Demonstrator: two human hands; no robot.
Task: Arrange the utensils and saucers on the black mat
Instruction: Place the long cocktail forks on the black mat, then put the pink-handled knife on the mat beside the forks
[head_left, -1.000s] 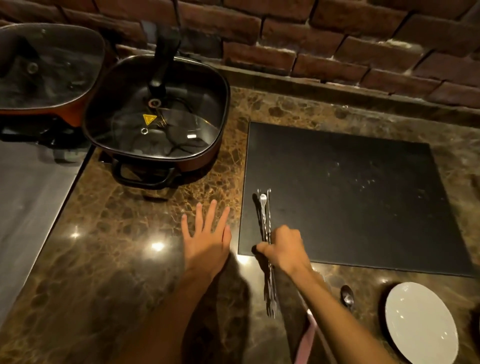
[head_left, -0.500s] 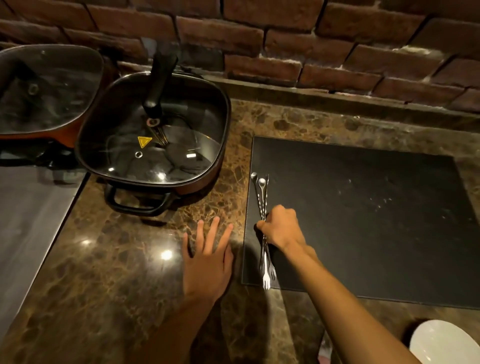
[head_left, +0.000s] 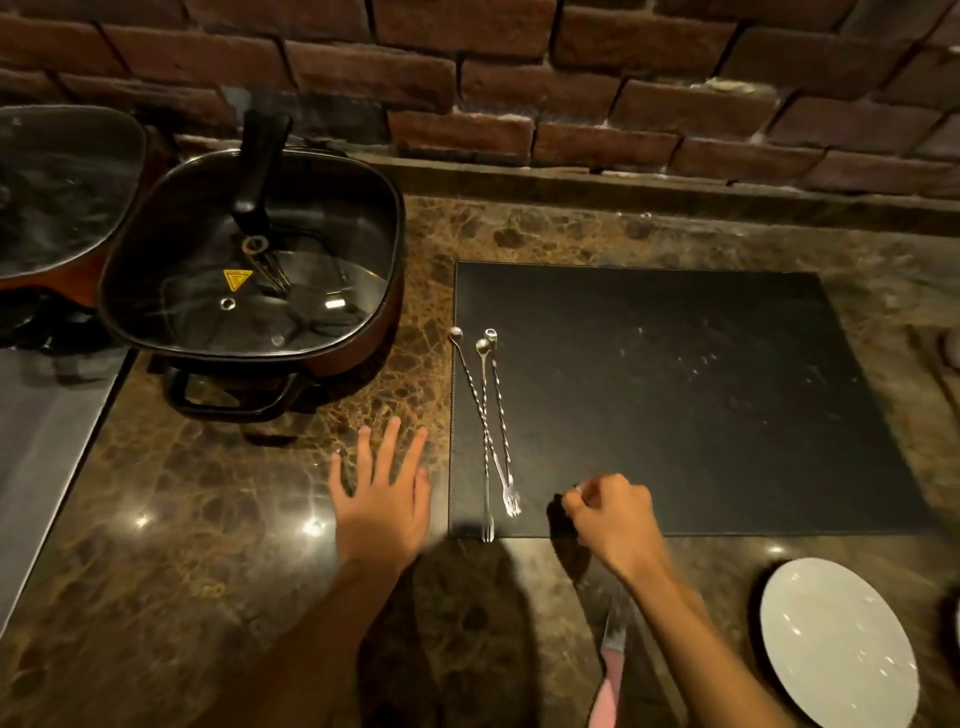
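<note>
Head view: three twisted-handle forks (head_left: 491, 426) lying loose along left edge of black mat (head_left: 685, 400), tines toward near edge, one tip overhanging it. Right hand (head_left: 613, 514) just right of tines, fingers curled loosely, gripping nothing, not touching forks. Left hand (head_left: 384, 493) flat on marble counter (head_left: 208, 519), fingers spread, just left of mat. White saucer (head_left: 841, 639) off mat, near right.

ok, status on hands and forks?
Left hand flat on counter, empty. Right hand loosely curled, holding nothing. Three forks on mat by its left edge. Saucer off mat; nothing blocking.
</note>
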